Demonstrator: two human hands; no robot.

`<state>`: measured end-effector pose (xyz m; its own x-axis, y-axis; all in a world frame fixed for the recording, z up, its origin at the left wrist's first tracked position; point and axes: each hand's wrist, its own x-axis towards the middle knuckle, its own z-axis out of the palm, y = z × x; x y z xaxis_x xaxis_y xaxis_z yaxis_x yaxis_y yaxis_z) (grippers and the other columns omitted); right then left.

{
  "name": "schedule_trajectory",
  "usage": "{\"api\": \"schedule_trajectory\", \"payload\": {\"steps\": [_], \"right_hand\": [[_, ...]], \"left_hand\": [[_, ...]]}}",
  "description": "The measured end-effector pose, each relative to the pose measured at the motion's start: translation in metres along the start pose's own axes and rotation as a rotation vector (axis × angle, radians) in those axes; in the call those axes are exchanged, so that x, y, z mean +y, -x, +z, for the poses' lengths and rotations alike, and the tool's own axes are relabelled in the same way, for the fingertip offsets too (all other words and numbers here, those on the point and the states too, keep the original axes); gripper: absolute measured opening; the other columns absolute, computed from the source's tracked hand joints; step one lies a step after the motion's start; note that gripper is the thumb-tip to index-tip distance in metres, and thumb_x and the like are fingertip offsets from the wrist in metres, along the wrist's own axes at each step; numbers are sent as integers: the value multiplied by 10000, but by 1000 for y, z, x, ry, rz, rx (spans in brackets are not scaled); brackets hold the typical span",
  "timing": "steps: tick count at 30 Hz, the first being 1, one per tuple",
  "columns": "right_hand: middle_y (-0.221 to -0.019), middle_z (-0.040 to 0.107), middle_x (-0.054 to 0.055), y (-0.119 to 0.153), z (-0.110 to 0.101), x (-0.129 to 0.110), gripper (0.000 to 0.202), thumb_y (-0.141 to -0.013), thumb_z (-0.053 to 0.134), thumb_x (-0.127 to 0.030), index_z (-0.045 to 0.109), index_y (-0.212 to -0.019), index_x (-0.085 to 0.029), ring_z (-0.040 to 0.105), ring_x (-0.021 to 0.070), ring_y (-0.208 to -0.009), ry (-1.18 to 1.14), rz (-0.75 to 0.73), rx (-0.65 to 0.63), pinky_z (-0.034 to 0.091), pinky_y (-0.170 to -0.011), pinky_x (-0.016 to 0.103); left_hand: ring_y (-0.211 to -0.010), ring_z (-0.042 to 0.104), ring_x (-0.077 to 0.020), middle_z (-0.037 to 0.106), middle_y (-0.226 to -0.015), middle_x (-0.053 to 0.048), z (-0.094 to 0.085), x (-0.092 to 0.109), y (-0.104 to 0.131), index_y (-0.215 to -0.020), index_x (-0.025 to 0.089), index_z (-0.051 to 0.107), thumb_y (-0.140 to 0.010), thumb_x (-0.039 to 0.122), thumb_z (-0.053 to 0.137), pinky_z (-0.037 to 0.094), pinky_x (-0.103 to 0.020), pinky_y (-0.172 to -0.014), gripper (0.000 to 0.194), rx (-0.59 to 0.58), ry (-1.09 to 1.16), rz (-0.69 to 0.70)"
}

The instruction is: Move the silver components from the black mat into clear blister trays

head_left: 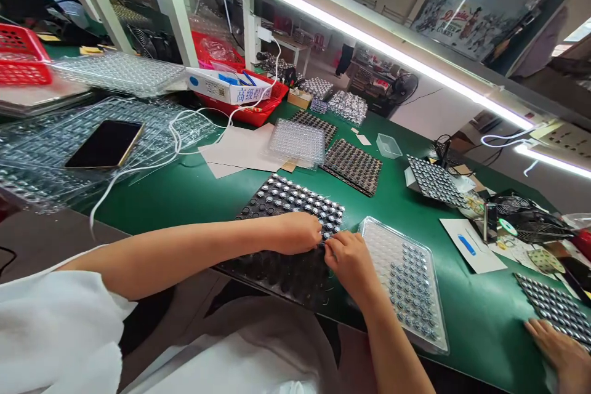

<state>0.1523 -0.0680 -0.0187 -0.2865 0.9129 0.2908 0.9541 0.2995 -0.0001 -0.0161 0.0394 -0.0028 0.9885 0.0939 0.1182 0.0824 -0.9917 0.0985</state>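
Before me a dark square tray (277, 277) holds rows of small round silver-topped parts (300, 197) across its far half. Reaching over it, my left hand (298, 233) has its fingers curled at the tray's right side. My right hand (348, 258) meets it there, thumb and fingers pinched close to the left fingertips. Whatever sits between the fingers of either hand is too small or hidden to make out. Just right of my right hand lies a clear plastic tray (378, 243), with similar round parts (415, 289) filling its right and near portion.
Behind the dark tray are a clear tray (298, 140) on paper and a brown tray of parts (353, 166). A phone (106, 144) lies on stacked clear trays at left, with a white cable (173, 129) nearby. Another person's hand (561, 345) touches a tray at far right.
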Motion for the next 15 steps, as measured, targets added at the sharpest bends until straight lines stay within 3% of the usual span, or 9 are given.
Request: {"api": "schedule_trajectory", "payload": {"steps": [4, 8, 11, 15], "right_hand": [[-755, 603, 31, 9, -3, -3, 153, -863, 508, -178, 627, -767, -189, 509, 168, -757, 52, 68, 29, 296, -700, 319], [-773, 621, 28, 26, -17, 6, 161, -864, 502, -177, 647, -795, -191, 538, 155, -767, -14, 126, 47, 324, -721, 303], [-800, 637, 27, 50, -32, 34, 170, -867, 501, -183, 667, -833, -194, 557, 147, -781, -97, 217, 84, 349, -731, 285], [-767, 634, 29, 88, -43, 94, 212, -877, 475, -197, 683, -842, -181, 561, 142, -751, -45, 338, 86, 356, -694, 270]], "left_hand": [[-710, 554, -206, 630, -743, -93, -1, -4, -3, -731, 139, 623, -861, 199, 526, 380, -300, -607, 173, -38, -43, 89], [-749, 555, -201, 626, -762, -77, 1, -8, -3, -753, 157, 626, -844, 202, 545, 383, -286, -637, 130, -31, 34, 83], [-783, 556, -189, 621, -777, -57, 2, -10, -3, -760, 176, 634, -823, 190, 557, 389, -267, -679, 101, -17, 159, 14], [-799, 567, -176, 628, -823, -40, -7, -8, -10, -795, 184, 639, -798, 174, 567, 387, -248, -689, 73, -97, 280, -107]]}}
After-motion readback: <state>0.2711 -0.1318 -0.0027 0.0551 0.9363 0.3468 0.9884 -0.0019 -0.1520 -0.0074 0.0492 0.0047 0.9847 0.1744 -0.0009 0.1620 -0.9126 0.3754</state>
